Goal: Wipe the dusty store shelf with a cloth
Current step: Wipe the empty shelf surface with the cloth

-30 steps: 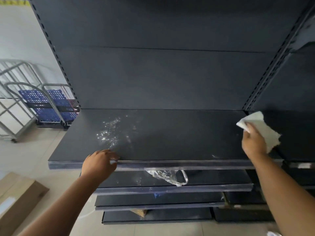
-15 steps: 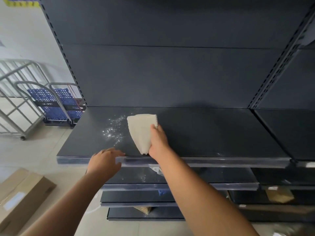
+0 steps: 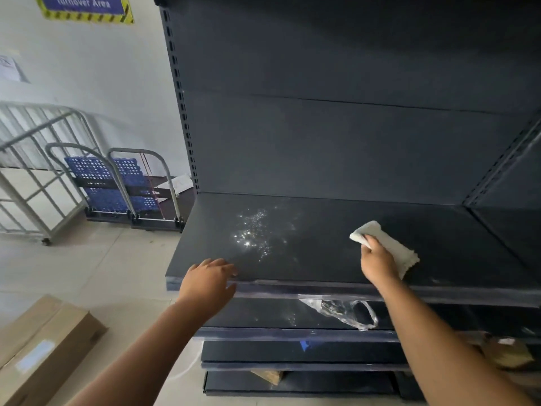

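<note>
A dark grey store shelf fills the middle of the head view. White dust specks lie on its left half. My right hand presses a folded white cloth onto the shelf right of centre, well to the right of the dust. My left hand rests on the shelf's front edge at the left, fingers spread, holding nothing.
Lower shelves step out below; a crumpled clear plastic bag lies on the one beneath. Two blue platform trolleys and a metal cage cart stand left by the wall. A cardboard box lies on the floor.
The cloth went from the shelf's far right to beside the dust patch, then back right to where it is now. My left hand stayed on the front edge.
</note>
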`<state>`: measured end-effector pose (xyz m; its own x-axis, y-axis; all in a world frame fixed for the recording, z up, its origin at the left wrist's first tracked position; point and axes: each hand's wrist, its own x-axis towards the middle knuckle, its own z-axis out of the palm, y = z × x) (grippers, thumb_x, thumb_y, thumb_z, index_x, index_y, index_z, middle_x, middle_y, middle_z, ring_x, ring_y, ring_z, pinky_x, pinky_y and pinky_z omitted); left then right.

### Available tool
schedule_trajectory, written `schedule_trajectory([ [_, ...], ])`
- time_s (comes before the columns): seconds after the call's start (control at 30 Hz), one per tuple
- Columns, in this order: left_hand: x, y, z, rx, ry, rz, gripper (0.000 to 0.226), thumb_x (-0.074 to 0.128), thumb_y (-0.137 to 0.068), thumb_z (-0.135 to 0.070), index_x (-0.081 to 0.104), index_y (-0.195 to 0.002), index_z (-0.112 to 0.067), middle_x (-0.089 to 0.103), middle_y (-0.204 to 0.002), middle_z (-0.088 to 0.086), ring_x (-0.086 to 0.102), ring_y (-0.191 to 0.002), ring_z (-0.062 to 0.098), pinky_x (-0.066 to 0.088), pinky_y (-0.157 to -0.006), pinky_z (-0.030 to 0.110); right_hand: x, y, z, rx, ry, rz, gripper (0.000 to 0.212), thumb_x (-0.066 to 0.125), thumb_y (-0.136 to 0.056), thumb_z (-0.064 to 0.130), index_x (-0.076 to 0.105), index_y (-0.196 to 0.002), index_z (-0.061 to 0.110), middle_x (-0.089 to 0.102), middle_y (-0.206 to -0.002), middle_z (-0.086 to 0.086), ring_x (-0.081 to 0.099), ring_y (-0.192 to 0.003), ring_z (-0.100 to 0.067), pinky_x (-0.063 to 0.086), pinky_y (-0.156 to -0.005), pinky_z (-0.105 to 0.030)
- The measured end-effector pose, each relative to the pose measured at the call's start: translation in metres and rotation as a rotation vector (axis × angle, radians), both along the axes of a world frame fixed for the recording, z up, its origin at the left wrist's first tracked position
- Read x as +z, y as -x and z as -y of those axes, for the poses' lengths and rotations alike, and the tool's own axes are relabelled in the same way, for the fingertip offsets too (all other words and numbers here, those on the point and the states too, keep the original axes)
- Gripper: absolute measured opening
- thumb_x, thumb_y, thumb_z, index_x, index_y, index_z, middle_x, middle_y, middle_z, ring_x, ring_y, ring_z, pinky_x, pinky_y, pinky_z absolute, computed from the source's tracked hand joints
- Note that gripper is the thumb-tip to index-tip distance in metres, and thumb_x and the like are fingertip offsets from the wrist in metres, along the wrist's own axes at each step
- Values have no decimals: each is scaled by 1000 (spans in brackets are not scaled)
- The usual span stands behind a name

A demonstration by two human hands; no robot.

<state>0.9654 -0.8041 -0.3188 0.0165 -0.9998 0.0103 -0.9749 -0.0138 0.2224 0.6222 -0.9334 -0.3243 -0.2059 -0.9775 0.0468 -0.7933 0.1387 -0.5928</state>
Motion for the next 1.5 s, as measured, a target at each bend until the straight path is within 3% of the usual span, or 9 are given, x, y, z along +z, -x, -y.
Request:
schedule_trajectory([
  [0.2,-8,-55,-7,27,54,-26,21,55,-87,-46,64,-104,-38,64,-107,-12,56,-98,15,45,-78,30,-8,-189,-41,286,-24,-41,37,41,-94,17,55,-127,28,59,-121,-13,55,-103,-39,43,-93,-41],
  [0.4,-7,-91,-21,15,132,-62,9,64,-83,-35,70,-89,-32,66,-86,-9,59,-81,18,37,-61,28,18,-341,-58,200,-337,1000,34,42,-95,28,53,-127,26,59,-126,-10,57,-110,-27,48,-97,-42],
  [0.6,-7,-116,-26,-60,151,-60,15,57,-88,-36,69,-97,-34,66,-96,-11,56,-84,16,37,-66,27,48,-287,-23,-41,-125,1349,14,47,-97,20,59,-90,22,69,-93,-2,68,-76,-18,57,-67,-36],
  [0.83,-9,-114,-18,-147,140,-111,17,56,-88,-35,69,-97,-30,66,-97,-7,56,-84,17,43,-71,30,55,-157,19,-193,368,717,33,43,-95,19,55,-126,22,63,-121,-5,58,-107,-22,46,-94,-35],
  [1.03,-11,-113,-17,-130,119,-78,18,48,-92,-27,66,-96,-28,68,-95,-7,58,-83,18,35,-65,28,3,-142,42,-123,106,123,33,42,-96,20,54,-127,26,65,-115,-20,60,-100,-38,44,-84,-37],
  [1.2,-10,-112,-15,-75,72,-46,21,46,-91,-30,64,-100,-30,67,-97,-11,58,-85,15,35,-66,26,-22,-266,33,270,98,-152,35,44,-94,15,57,-126,23,61,-121,-11,53,-108,-37,41,-94,-42],
  [1.3,-11,-112,-12,-50,53,0,21,46,-89,-34,64,-98,-29,67,-95,-10,59,-85,15,37,-67,28,-18,-356,14,439,-20,113,35,40,-96,19,55,-127,25,60,-122,-8,54,-107,-32,44,-92,-38],
  [1.4,-10,-110,-9,-31,29,45,21,46,-88,-33,64,-94,-26,67,-91,-7,60,-83,17,35,-66,29,6,-414,1,482,-260,780,31,41,-97,19,56,-124,25,60,-123,-6,54,-108,-20,42,-89,-28],
  [1.5,-6,-111,-8,-36,15,60,21,45,-89,-33,65,-94,-28,67,-91,-8,60,-80,16,36,-66,29,26,-421,6,424,-372,1170,23,42,-99,19,59,-114,23,60,-124,-15,57,-110,-27,48,-97,-45],
])
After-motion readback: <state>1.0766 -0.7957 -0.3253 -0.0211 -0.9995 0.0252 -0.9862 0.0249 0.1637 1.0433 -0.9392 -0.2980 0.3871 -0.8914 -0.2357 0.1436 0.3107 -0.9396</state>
